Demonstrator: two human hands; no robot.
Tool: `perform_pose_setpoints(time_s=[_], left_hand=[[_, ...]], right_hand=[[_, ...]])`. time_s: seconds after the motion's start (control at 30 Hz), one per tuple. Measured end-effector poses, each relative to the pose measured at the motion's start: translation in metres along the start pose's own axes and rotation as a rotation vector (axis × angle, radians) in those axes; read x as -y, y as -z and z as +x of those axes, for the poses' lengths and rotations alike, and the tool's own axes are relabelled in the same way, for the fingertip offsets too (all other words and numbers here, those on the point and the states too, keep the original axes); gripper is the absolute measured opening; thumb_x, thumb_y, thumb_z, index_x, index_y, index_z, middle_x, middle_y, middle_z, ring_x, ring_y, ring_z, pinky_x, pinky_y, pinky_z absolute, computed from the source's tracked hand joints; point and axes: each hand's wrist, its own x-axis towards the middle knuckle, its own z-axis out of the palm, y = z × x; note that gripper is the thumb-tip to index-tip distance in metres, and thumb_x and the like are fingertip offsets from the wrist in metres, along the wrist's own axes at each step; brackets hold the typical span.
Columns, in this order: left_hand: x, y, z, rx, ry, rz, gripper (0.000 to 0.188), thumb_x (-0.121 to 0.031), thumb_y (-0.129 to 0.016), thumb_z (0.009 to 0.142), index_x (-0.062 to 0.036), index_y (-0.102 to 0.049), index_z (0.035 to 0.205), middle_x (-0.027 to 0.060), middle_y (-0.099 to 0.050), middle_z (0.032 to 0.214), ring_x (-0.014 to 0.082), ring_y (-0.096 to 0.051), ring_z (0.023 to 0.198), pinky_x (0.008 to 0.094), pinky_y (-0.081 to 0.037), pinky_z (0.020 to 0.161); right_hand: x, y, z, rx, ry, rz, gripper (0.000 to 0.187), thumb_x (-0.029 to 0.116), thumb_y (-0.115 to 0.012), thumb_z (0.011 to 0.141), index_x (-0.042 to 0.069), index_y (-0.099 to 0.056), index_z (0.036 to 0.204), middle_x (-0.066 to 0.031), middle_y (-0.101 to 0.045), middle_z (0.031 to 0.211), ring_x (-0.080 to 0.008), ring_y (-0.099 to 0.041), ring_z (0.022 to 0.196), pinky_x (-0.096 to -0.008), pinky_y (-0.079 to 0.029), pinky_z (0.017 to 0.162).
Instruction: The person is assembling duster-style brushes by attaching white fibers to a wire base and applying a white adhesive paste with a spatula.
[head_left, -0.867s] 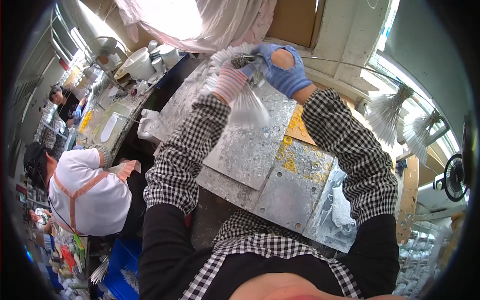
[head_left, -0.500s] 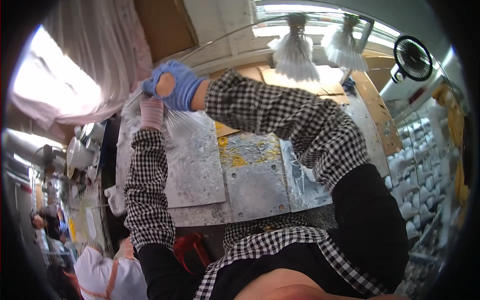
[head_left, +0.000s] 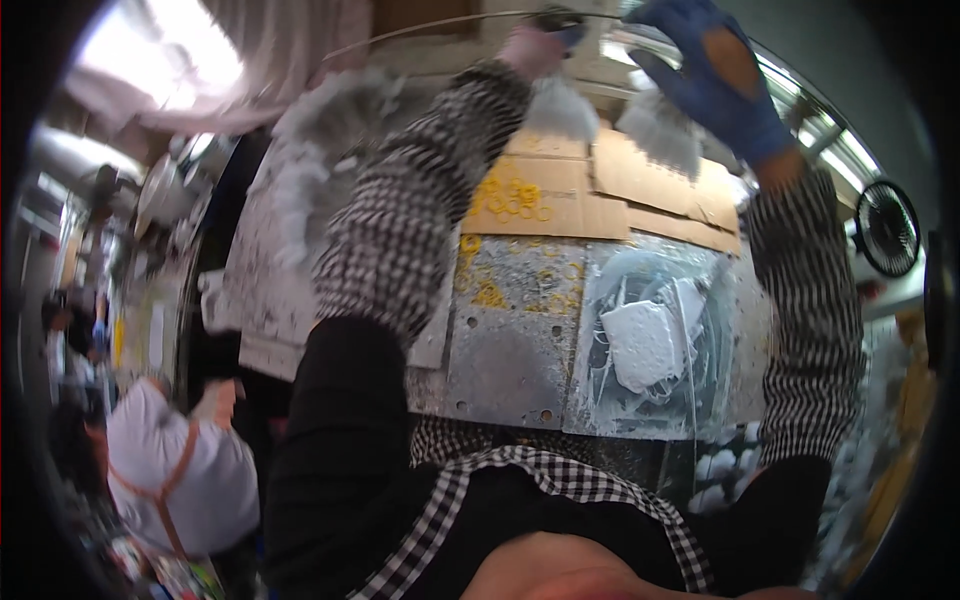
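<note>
My left hand, in a pinkish glove with bluish fingertips, is raised at the top of a hanging bundle of white feathery strands. Its fingers close around the bundle's dark upper end, blurred by motion. To the right, my right hand wears a blue glove with an opening on its back. Thumb and fingers are spread apart, close to a thin curved wire and above a second white bundle. Nothing shows between the right fingers.
Loose white strands lie on the left of the worktable. Yellow rings rest on cardboard and a metal plate. A white slab sits on a smeared sheet at right. A fan stands right; a person is left.
Both hands have left the table's far left corner and moved right, up to the hanging bundles. My right hand has opened and separated from the left. The slab has come into view.
</note>
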Motion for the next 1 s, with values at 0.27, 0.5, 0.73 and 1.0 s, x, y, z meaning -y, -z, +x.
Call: perform_pose_setpoints(time_s=[0.27, 0.5, 0.73, 1.0], left_hand=[[0.003, 0.011, -0.088, -0.411, -0.051, -0.741, 0.092, -0.034, -0.092, 0.073, -0.0002, -0.043, 0.142, 0.0195, -0.064, 0.125, 0.0286, -0.063, 0.117, 0.0402, -0.050, 0.103], [-0.021, 0.017, -0.454, -0.406, 0.318, -0.202, 0.039, -0.011, -0.075, 0.083, -0.0048, -0.064, 0.120, 0.0199, -0.066, 0.114, 0.0372, -0.063, 0.108, 0.0421, -0.051, 0.094], [-0.096, -0.026, -0.691, -0.727, 0.970, -0.062, 0.025, -0.011, -0.070, 0.088, -0.0067, -0.069, 0.113, 0.0137, -0.070, 0.101, 0.0300, -0.068, 0.095, 0.0390, -0.055, 0.086], [-0.116, -0.066, -0.763, -0.807, 1.303, 0.005, 0.028, -0.022, -0.068, 0.091, -0.0075, -0.069, 0.114, 0.0160, -0.071, 0.111, 0.0328, -0.068, 0.103, 0.0395, -0.054, 0.093]], right_hand=[[0.155, 0.013, -0.070, 0.246, -0.006, 0.591, 0.033, 0.017, -0.077, 0.081, 0.006, -0.070, 0.111, -0.0120, -0.068, 0.111, -0.0305, -0.064, 0.103, -0.0437, -0.048, 0.090], [0.272, -0.039, -0.106, 0.671, 0.214, 1.089, 0.034, 0.025, -0.071, 0.086, 0.007, -0.067, 0.114, -0.0138, -0.066, 0.111, -0.0329, -0.063, 0.106, -0.0450, -0.049, 0.095], [0.412, -0.145, -0.064, 0.606, 0.507, 1.322, 0.045, 0.029, -0.070, 0.084, 0.008, -0.063, 0.123, -0.0185, -0.066, 0.113, -0.0390, -0.062, 0.109, -0.0470, -0.049, 0.097], [0.516, -0.237, 0.056, 0.159, 0.351, 0.912, 0.087, 0.043, -0.075, 0.082, -0.004, -0.043, 0.148, -0.0271, -0.046, 0.150, -0.0428, -0.040, 0.141, -0.0461, -0.032, 0.118]])
